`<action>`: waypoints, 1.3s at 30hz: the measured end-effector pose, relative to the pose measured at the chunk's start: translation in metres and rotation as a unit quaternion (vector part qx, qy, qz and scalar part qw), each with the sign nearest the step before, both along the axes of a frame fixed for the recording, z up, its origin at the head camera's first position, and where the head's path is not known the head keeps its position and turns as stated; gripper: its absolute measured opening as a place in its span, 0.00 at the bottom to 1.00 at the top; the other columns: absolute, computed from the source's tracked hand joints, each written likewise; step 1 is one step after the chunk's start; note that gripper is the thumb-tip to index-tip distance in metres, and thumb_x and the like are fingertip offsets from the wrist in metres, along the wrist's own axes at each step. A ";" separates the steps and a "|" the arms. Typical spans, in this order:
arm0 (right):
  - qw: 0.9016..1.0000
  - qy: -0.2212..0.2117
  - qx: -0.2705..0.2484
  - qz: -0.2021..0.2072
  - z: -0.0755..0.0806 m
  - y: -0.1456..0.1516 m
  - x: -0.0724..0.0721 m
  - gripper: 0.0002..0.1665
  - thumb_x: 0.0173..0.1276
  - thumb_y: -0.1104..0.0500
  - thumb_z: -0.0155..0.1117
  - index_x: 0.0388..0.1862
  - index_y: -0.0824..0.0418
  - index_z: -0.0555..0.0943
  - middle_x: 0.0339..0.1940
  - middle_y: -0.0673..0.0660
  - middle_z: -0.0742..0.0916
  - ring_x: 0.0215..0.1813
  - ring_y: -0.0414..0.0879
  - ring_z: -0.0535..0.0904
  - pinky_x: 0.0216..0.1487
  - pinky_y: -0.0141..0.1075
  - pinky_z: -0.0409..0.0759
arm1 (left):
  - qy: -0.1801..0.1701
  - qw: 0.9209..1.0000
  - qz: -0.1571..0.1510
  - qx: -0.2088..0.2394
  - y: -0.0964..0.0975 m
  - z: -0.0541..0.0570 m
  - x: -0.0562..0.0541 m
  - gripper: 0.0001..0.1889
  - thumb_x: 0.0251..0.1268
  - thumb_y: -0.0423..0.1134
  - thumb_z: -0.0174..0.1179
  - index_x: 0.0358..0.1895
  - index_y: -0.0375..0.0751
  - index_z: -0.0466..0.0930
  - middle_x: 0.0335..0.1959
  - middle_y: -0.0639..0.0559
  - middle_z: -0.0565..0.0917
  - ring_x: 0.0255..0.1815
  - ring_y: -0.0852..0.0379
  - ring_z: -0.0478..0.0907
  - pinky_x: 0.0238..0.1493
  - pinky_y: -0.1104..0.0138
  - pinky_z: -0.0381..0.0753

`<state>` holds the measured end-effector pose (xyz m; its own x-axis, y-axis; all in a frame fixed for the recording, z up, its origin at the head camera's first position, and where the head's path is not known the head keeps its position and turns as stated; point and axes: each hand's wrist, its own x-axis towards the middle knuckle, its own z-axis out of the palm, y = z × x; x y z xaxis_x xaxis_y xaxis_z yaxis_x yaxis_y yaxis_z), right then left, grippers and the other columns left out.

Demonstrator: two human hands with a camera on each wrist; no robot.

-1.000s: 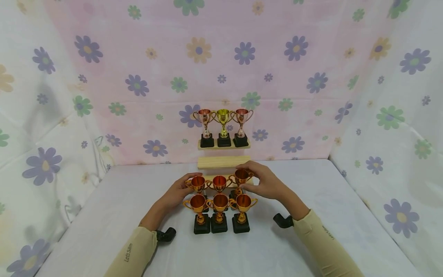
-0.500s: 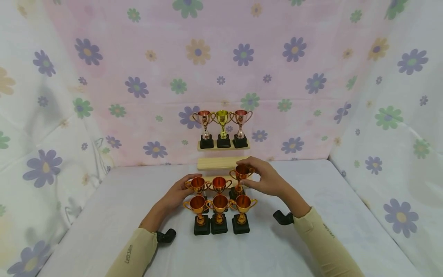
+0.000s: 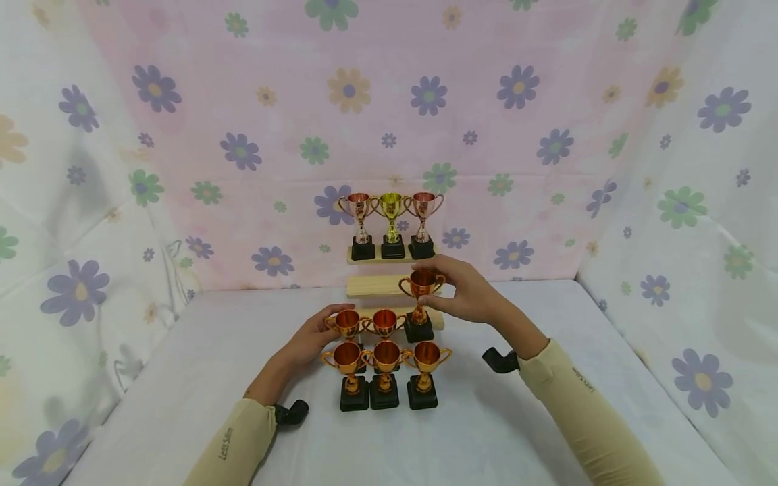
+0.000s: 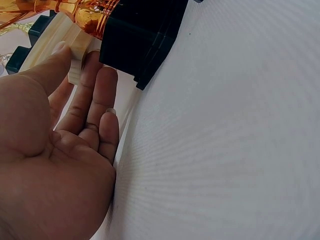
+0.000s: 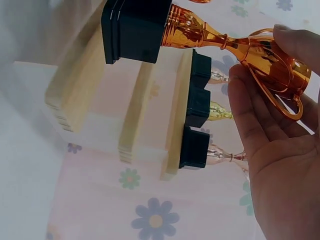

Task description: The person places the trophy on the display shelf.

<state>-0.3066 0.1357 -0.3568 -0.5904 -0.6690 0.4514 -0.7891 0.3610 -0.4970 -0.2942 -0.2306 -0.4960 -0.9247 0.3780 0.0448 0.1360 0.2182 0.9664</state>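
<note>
My right hand holds a small copper-orange trophy cup by its bowl, thumb on one side and fingers on the other. In the right wrist view the trophy's black base hangs in front of the lowest step of the wooden tiered stand. My left hand is at the stand's left end; the left wrist view has its thumb and fingers pinching the end of a wooden board. An orange trophy with a black base is close by these fingers.
On the top tier stand two rose-coloured trophies with a gold trophy between them. Two copper trophies are before the lowest tier. Three more, including an orange trophy, form a front row on the white cloth.
My right hand has lifted the copper trophy from the right end of the second row, raising it and moving it towards the stand. The left hand has stayed at the stand's left end.
</note>
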 end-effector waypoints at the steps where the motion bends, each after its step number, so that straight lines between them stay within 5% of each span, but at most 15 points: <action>1: 1.000 0.003 0.005 -0.004 0.003 -0.001 -0.001 0.35 0.70 0.55 0.77 0.73 0.58 0.77 0.58 0.52 0.86 0.57 0.47 0.84 0.60 0.49 0.84 | -0.001 1.000 -0.001 0.002 0.000 0.000 0.000 0.28 0.82 0.31 0.54 0.81 0.48 0.66 0.64 0.43 0.84 0.62 0.52 0.82 0.73 0.47 0.71; 17: 0.999 0.019 0.038 -0.019 0.048 -0.027 -0.023 0.34 0.71 0.52 0.76 0.72 0.62 0.78 0.61 0.55 0.85 0.61 0.51 0.82 0.64 0.50 0.81 | -0.017 1.000 0.006 0.011 0.001 0.000 -0.001 0.28 0.82 0.32 0.54 0.80 0.52 0.68 0.66 0.45 0.84 0.65 0.49 0.80 0.76 0.43 0.67; 39: 0.997 0.015 0.061 -0.040 0.062 -0.069 -0.054 0.34 0.71 0.53 0.77 0.71 0.64 0.78 0.64 0.59 0.84 0.62 0.53 0.81 0.64 0.47 0.80 | -0.013 1.000 0.004 0.014 -0.001 -0.001 -0.001 0.28 0.82 0.30 0.55 0.79 0.51 0.68 0.64 0.45 0.84 0.62 0.51 0.82 0.73 0.48 0.71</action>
